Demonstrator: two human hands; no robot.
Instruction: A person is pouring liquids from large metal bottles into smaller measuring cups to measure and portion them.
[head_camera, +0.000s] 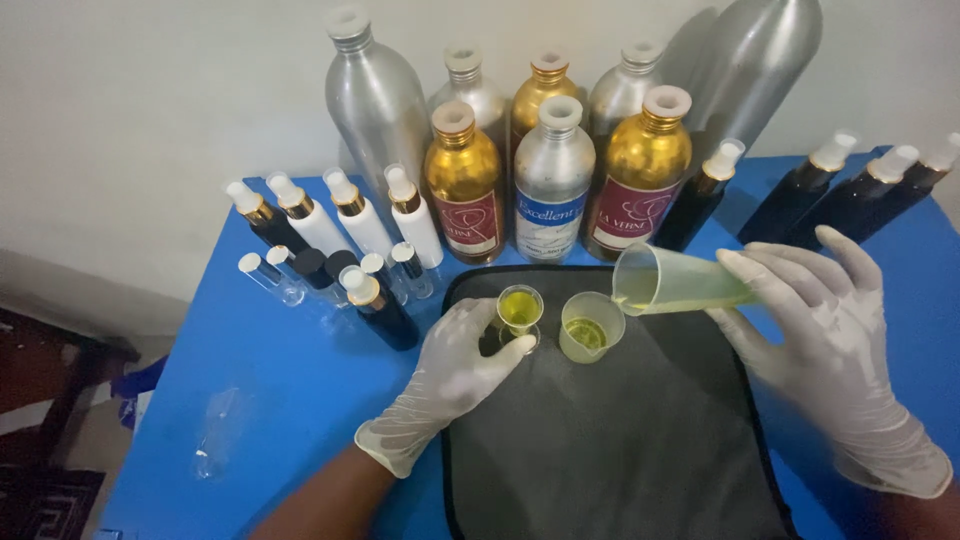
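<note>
Both my hands wear pale gloves. My right hand (830, 340) holds a clear plastic measuring cup (670, 282) tipped on its side, mouth to the left, with yellow-green liquid inside. Its lip hangs just above and right of a small plastic cup (590, 326) that stands on the black mat (620, 450) with a little yellow liquid in it. My left hand (455, 375) pinches a tiny glass vial (520, 312) filled with yellow liquid, upright on the mat beside the small cup.
On the blue table (250, 390), gold and silver metal bottles (553, 170) stand in rows behind the mat. White and black spray bottles (330, 225) cluster at left, dark ones (850, 195) at right. An empty clear tube (215, 432) lies front left.
</note>
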